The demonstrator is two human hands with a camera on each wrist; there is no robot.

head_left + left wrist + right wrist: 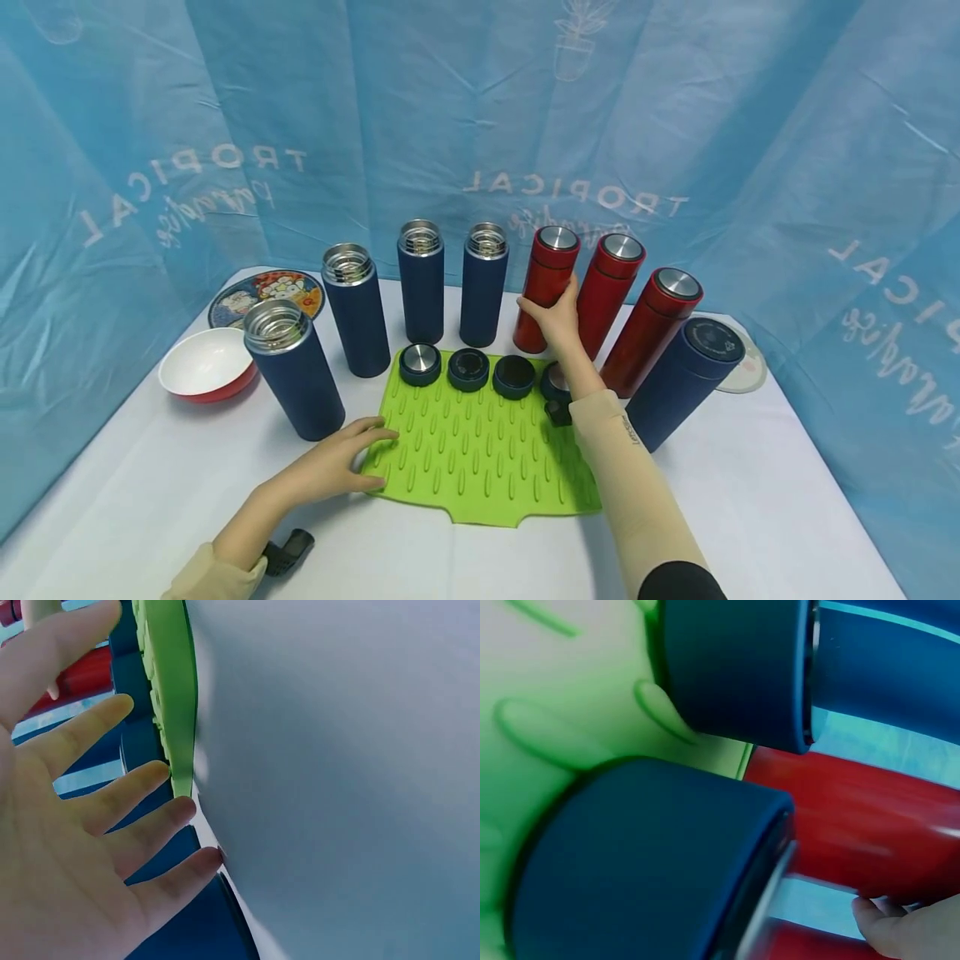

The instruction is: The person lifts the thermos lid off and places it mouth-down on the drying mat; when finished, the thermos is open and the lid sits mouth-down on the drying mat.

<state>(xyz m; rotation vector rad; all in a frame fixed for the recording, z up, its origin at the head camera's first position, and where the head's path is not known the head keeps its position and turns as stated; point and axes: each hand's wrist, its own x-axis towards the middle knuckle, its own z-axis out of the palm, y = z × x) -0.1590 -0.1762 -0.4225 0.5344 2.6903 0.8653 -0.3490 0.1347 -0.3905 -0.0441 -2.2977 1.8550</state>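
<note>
My right hand (558, 321) is at the leftmost red vacuum flask (546, 279), thumb across its front and fingers round its right side. In the right wrist view, the fingertips (877, 922) meet the edge of the red flask. My left hand (333, 462) has its fingers spread at the left edge of the green silicone mat (480, 467), holding nothing. Along the mat's back edge sit dark blue lids (468, 368); the rightmost lid (555, 379) is partly hidden by my right arm.
Several lidless blue flasks (296, 379) stand left and behind the mat. Two more red flasks (611, 287) and a lidded blue flask (678, 383) stand right. A red-and-white bowl (206, 362) and patterned round plate (247, 298) lie left; a pale round plate (750, 375) lies right.
</note>
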